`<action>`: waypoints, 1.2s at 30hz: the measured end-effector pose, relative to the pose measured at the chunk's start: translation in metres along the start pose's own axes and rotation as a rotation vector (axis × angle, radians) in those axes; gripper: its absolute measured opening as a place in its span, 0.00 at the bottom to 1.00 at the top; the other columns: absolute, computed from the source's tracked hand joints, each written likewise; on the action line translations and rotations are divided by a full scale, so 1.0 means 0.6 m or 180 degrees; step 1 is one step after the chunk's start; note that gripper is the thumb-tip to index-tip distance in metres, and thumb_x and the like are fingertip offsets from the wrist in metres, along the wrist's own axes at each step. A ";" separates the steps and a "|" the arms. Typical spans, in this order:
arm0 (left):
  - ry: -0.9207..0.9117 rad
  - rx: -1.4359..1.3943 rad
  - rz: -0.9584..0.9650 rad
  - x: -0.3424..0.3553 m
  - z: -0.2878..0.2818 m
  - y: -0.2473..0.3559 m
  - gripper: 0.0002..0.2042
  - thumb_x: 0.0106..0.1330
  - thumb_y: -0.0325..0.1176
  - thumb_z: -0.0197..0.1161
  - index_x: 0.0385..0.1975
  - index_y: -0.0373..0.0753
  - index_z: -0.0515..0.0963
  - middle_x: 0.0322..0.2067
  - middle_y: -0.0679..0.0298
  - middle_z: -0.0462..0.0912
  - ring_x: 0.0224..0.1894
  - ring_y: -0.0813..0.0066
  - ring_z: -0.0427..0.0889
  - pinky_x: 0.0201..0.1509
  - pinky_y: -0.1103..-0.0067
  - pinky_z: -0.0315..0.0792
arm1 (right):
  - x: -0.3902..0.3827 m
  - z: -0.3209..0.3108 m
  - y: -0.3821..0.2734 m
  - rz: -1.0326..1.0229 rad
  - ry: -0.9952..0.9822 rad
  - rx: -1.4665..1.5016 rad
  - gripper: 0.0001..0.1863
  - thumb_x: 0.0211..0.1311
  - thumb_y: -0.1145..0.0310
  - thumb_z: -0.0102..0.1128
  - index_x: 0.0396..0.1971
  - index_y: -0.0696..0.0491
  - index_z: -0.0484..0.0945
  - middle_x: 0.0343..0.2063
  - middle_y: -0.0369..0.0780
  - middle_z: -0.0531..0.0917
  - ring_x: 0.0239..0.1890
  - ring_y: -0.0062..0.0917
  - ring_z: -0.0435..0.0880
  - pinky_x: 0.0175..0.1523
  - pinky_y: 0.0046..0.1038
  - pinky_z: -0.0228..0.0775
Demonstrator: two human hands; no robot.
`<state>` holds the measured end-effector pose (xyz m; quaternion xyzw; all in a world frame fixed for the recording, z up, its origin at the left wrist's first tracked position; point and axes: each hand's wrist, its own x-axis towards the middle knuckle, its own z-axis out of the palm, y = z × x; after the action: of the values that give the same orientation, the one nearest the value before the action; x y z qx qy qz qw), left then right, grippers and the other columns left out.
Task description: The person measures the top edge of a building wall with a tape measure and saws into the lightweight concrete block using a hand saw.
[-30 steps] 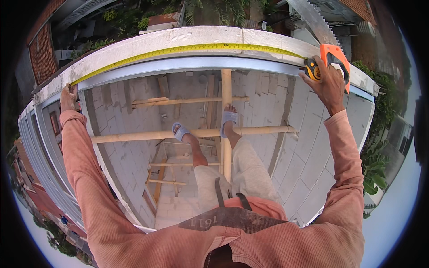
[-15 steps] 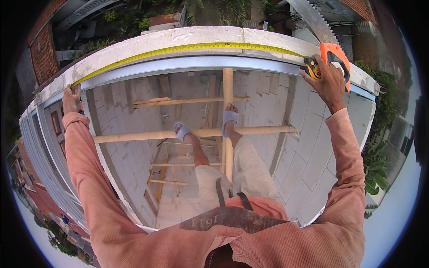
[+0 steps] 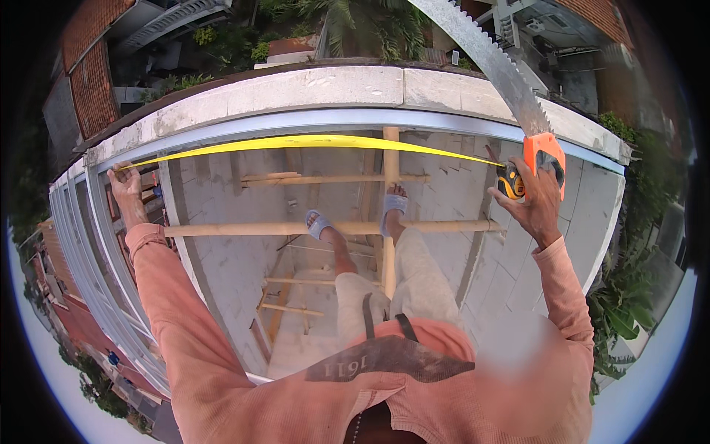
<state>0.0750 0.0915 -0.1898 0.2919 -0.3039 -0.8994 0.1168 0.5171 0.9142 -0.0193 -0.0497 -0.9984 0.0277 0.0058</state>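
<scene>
My left hand [image 3: 127, 194] pinches the end of the yellow tape [image 3: 310, 141] at the left end of a steel channel [image 3: 318, 117]. My right hand [image 3: 536, 207] grips the black and yellow tape case [image 3: 510, 180] together with a hand saw, whose orange handle [image 3: 543, 146] has its toothed blade [image 3: 503, 66] pointing up over the wall. The tape stretches between my hands, hanging just inside the channel, below the white block wall top [image 3: 325, 85] as seen here. My sandalled feet [image 3: 393, 211] rest on wooden poles below.
An open room drops away beneath me, crossed by wooden poles [image 3: 281, 229] between block walls [image 3: 562, 222]. Parallel metal channels [image 3: 89, 244] run along the left side. Tiled roofs [image 3: 89, 96], other buildings and plants [image 3: 629, 311] lie outside the walls.
Both hands have come down toward me, bringing the tape off the wall top to inside the channel. The saw has moved down with my right hand, its blade tilted more leftward.
</scene>
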 end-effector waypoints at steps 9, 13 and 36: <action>-0.1661 -0.0451 -0.0245 -0.346 0.209 0.021 0.12 0.69 0.29 0.68 0.49 0.33 0.81 0.38 0.60 0.85 0.42 0.70 0.84 0.53 0.70 0.81 | -0.011 -0.049 -0.106 0.0143 0.0322 0.0536 0.33 0.45 0.55 0.80 0.53 0.49 0.80 0.26 0.37 0.74 0.30 0.31 0.73 0.42 0.36 0.60; -0.2330 -0.0287 -0.0696 -0.506 0.289 -0.106 0.16 0.73 0.36 0.64 0.58 0.41 0.79 0.43 0.62 0.86 0.49 0.69 0.85 0.61 0.66 0.79 | 0.001 -0.050 -0.151 0.0135 0.0406 0.0904 0.33 0.47 0.51 0.81 0.52 0.50 0.80 0.24 0.37 0.75 0.28 0.30 0.72 0.39 0.34 0.60; -0.1703 0.0588 -0.2916 -0.942 0.209 -0.434 0.40 0.77 0.66 0.43 0.79 0.44 0.48 0.74 0.51 0.61 0.74 0.55 0.65 0.77 0.60 0.65 | 0.013 -0.028 -0.354 0.0299 0.0226 0.2800 0.47 0.43 0.39 0.81 0.56 0.58 0.79 0.38 0.47 0.84 0.36 0.38 0.86 0.42 0.35 0.77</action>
<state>0.4451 0.5755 -0.0125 0.1643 -0.2424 -0.8706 -0.3952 0.4888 0.7051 0.0095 -0.0887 -0.8874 0.4485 0.0594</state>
